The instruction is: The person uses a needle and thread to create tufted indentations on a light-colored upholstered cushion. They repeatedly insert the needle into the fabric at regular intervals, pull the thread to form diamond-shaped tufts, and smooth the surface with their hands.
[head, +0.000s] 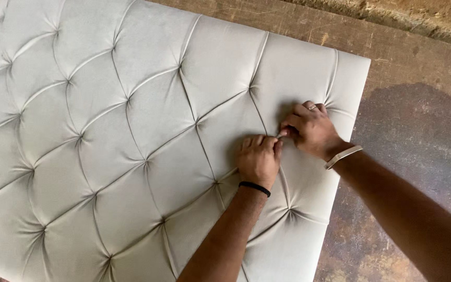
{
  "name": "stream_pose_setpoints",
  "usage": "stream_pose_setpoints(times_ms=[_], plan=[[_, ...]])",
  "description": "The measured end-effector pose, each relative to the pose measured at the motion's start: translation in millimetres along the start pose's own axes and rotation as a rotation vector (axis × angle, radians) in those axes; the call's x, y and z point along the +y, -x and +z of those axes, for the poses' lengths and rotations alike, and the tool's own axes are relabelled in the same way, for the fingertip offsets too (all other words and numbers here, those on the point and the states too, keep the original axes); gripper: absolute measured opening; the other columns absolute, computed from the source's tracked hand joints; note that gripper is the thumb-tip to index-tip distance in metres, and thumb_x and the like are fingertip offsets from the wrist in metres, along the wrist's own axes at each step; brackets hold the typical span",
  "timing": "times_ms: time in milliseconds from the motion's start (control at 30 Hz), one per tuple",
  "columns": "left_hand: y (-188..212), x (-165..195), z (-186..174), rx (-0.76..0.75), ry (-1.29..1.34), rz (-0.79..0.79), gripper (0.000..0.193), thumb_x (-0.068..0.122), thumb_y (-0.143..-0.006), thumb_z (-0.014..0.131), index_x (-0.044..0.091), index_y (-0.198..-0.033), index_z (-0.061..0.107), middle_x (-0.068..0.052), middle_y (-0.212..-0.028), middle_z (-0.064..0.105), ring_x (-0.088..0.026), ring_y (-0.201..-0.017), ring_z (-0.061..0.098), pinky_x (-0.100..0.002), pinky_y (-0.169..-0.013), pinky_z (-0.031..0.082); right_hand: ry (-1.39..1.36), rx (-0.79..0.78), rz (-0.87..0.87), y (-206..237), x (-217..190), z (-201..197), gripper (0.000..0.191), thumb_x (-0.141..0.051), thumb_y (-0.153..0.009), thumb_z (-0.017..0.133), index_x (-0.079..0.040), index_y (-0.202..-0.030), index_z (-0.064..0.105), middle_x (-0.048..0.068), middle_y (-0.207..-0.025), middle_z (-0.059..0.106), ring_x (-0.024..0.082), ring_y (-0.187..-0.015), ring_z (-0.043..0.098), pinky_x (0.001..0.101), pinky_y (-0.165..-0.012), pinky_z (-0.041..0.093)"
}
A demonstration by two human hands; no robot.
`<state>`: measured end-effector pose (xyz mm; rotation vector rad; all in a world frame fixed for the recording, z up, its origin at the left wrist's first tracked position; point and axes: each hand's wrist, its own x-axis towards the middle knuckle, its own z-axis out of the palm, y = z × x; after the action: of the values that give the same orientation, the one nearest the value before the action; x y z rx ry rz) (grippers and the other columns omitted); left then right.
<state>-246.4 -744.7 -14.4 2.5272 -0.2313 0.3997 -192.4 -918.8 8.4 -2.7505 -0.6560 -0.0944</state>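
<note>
Tufted grey panel [131, 130] lies flat on a worn wooden floor [408, 156], filling most of the view; both hands sit on it near its right edge, approx. halfway down that side. Left hand [259, 159] is palm-down, fingers curled together, knuckles up, pressing the fabric just beside a tuft point. Right hand [310, 128] is right next to it, touching at the fingertips; thumb & forefinger pinched together on a fold of fabric [280, 134] where the seams meet. Ring [312, 107] on a right finger, pale bracelet [343, 156] on right wrist, black band [254, 188] on left wrist. Hard to tell: whether anything small (button, needle, thread) sits in the pinch, since the fingers cover that spot. Left palm & what's under it hidden. Panel cut off at the left, top and bottom of frame; only its right edge & top-right corner show fully. Forearms run out of the frame at the bottom.
</note>
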Motion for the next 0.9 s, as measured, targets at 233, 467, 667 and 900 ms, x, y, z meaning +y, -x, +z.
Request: stream_pose_setpoints(times_ms=[233, 467, 667, 900], plan=[[-0.1, -0.2, 1.9, -0.053, -0.113, -0.049, 0.016, 0.030, -0.094, 0.072, 0.016, -0.090, 0.068, -0.002, -0.086, 0.067, -0.024, -0.081, 0.066, -0.043, -0.074, 0.051, -0.137, 0.105, -0.092, 10.2, 8.4, 1.4, 0.018, -0.031, -0.085, 0.081, -0.018, -0.097, 0.078, 0.000, -0.104, 0.068, 0.022, -0.108, 0.061, 0.0448, -0.101, 0.044], [-3.2, 1.1, -1.2, -0.145, -0.114, -0.056, 0.008, 0.025, -0.098, 0.069, 0.018, -0.098, 0.069, -0.003, -0.100, 0.064, -0.023, -0.085, 0.066, -0.044, -0.073, 0.051, -0.080, 0.144, -0.275, 15.5, 17.3, -4.3, 0.031, -0.041, -0.080, 0.081, -0.026, -0.107, 0.081, -0.003, -0.115, 0.071, 0.019, -0.113, 0.063, 0.0424, -0.099, 0.050], [-1.3, 3.0, -2.9, -0.091, -0.124, -0.034, 0.009, 0.026, -0.094, 0.069, 0.018, -0.099, 0.070, -0.001, -0.103, 0.066, -0.022, -0.090, 0.067, -0.044, -0.075, 0.051, 0.042, 0.071, -0.211, 14.4, 8.1, -7.3, 0.027, -0.043, -0.081, 0.079, -0.024, -0.100, 0.080, -0.001, -0.115, 0.069, 0.019, -0.112, 0.063, 0.0401, -0.097, 0.054], [-4.0, 4.0, -5.4, -0.070, -0.131, -0.075, 0.010, 0.028, -0.093, 0.071, 0.019, -0.094, 0.071, -0.001, -0.098, 0.067, -0.023, -0.083, 0.068, -0.044, -0.073, 0.052, 0.144, 0.079, -0.261, 9.1, 6.5, -0.2, 0.023, -0.038, -0.078, 0.081, -0.021, -0.093, 0.080, -0.001, -0.101, 0.069, 0.021, -0.105, 0.065, 0.0448, -0.095, 0.054]])
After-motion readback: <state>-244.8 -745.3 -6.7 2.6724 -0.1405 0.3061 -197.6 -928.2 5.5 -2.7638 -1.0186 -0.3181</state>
